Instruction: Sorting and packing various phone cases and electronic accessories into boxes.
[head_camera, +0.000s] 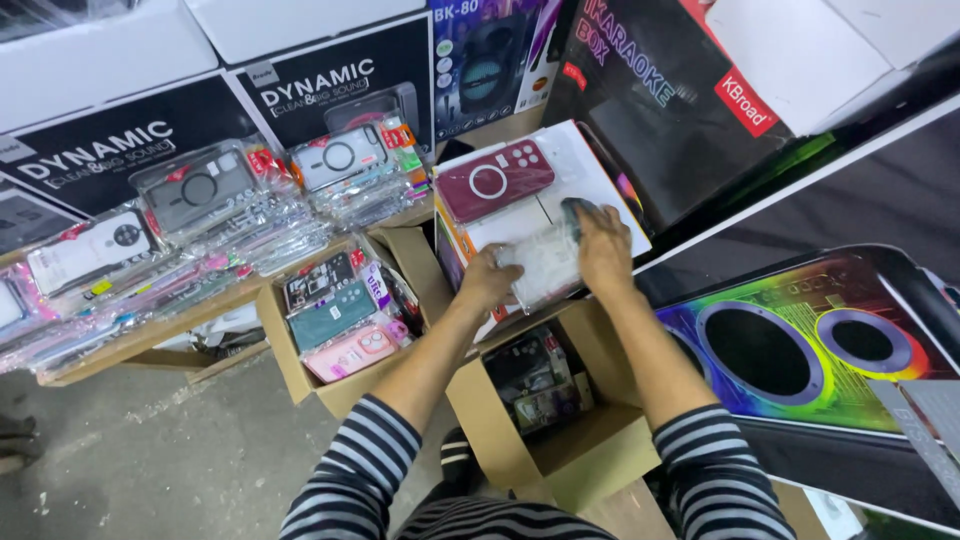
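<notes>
Both of my hands hold a clear plastic packet of phone cases (548, 264) over a white box. My left hand (488, 277) grips its left edge, and my right hand (604, 250) presses on its right side, with a dark case at the fingertips. Just behind the packet, a maroon phone case (494, 180) lies on the white box (590, 170). Below my arms stands an open cardboard box (590, 450) with dark packaged items inside.
A second open carton (290, 360) at the left holds teal, pink and black cases. Stacks of packaged cases (200, 200) lie on a wooden shelf. Large speaker boxes (330, 85) line the back, and a rainbow-printed speaker box (800, 350) sits at the right. Grey concrete floor (150, 450) lies lower left.
</notes>
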